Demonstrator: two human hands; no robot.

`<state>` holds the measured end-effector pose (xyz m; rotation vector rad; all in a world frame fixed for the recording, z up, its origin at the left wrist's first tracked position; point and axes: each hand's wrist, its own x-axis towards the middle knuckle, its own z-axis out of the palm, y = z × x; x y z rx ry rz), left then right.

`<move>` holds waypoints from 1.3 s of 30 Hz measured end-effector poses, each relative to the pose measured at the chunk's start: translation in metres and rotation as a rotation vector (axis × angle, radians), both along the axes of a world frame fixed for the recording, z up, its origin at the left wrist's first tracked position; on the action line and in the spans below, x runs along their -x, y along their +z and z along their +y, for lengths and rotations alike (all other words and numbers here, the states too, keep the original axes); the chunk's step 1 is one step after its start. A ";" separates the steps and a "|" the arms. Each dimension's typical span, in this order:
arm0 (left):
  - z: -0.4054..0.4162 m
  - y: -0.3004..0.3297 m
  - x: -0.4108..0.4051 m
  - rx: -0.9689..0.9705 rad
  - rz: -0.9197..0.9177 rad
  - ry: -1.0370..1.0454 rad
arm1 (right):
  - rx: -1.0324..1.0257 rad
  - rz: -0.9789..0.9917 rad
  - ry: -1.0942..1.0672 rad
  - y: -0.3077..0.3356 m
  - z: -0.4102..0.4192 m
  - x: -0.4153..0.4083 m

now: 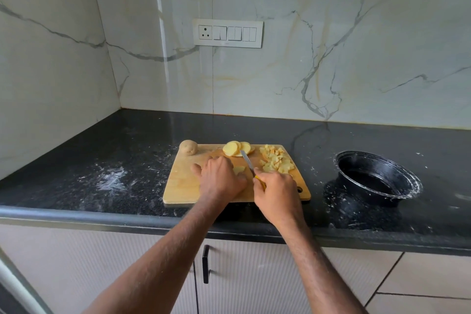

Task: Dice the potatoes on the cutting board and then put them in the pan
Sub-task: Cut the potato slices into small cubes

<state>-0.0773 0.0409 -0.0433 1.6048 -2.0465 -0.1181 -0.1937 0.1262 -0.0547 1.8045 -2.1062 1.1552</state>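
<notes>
A wooden cutting board [183,186] lies on the black counter. My left hand [220,178] presses down on a pale potato piece [239,169] in the board's middle, mostly covering it. My right hand [276,192] grips a yellow-handled knife [247,162], blade pointing away beside the left hand's fingers. Round potato slices [235,148] lean together at the board's far edge. A heap of diced potato [276,160] sits at the far right of the board. A whole unpeeled potato [188,147] rests at the far left corner. The black pan [377,178] stands to the right, with nothing in it.
The counter [114,155] is dusted with white powder left of the board and around the pan. A marble wall with a switch plate [228,32] rises behind. Cabinet doors with a black handle [205,264] sit below the counter's front edge.
</notes>
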 end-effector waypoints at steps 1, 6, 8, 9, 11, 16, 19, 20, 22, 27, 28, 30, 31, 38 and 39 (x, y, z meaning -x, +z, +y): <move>-0.004 0.001 -0.004 0.000 -0.001 -0.043 | 0.004 0.006 0.000 0.000 0.001 -0.001; -0.029 -0.001 -0.029 -0.097 0.081 -0.312 | 0.005 -0.006 -0.036 -0.001 0.004 -0.002; -0.032 -0.005 -0.033 -0.081 0.148 -0.341 | -0.010 -0.031 -0.055 -0.001 0.006 -0.002; -0.032 -0.006 -0.033 -0.055 0.157 -0.336 | -0.019 -0.036 -0.058 -0.001 0.007 -0.002; -0.029 -0.006 -0.030 -0.014 0.132 -0.307 | -0.025 -0.033 -0.061 -0.001 0.010 -0.003; -0.028 -0.005 -0.028 -0.011 0.097 -0.293 | 0.005 -0.004 -0.052 0.005 0.009 -0.011; -0.029 -0.007 -0.026 -0.018 0.080 -0.293 | -0.008 0.028 -0.041 0.010 0.007 -0.018; -0.028 -0.007 -0.025 -0.023 0.080 -0.288 | -0.015 0.034 -0.040 0.010 0.006 -0.019; -0.028 -0.006 -0.025 -0.022 0.080 -0.280 | -0.026 0.043 -0.036 0.011 0.005 -0.021; -0.026 -0.003 -0.024 -0.048 0.086 -0.267 | -0.074 0.072 -0.030 0.008 0.003 -0.023; -0.026 -0.003 -0.024 -0.054 0.091 -0.265 | -0.084 0.078 -0.026 0.008 0.004 -0.023; -0.025 -0.001 -0.024 -0.058 0.100 -0.263 | -0.107 0.091 -0.011 0.008 0.004 -0.023; -0.025 -0.001 -0.023 -0.057 0.106 -0.261 | -0.121 0.100 -0.003 0.009 0.004 -0.022; -0.023 -0.001 -0.021 -0.066 0.120 -0.255 | -0.204 0.215 0.006 0.012 0.008 -0.021; -0.024 -0.001 -0.021 -0.068 0.121 -0.258 | -0.204 0.220 0.003 0.010 0.010 -0.020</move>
